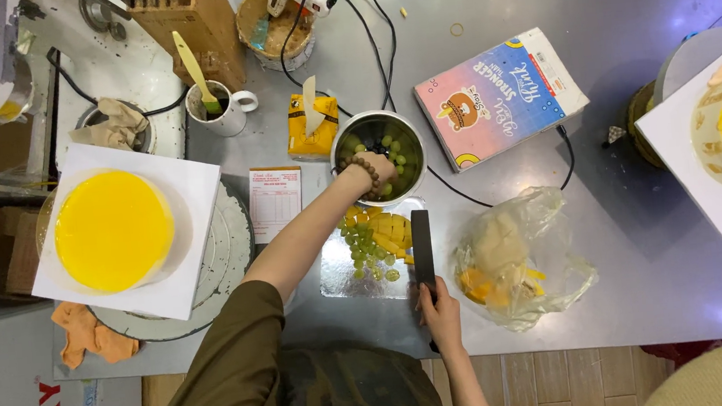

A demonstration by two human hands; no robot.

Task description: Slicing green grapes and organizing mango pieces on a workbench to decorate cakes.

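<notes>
1. Head view: your left hand (373, 173) reaches into the steel bowl (376, 144) of green grapes (391, 145). Its fingers curl down among the fruit; whether they have closed on any, you cannot tell.
2. Your right hand (439, 308) is wrapped shut on the handle of the dark knife (421, 243), whose blade runs straight away from you, flat along the right edge of the silver board (333, 276).
3. Cut mango pieces (386, 229) and grape halves (363, 245) lie on that board, between your hands, just left of the blade and nearer your right hand.
4. A plastic bag (520, 254) of scraps sits right of the knife.
</notes>
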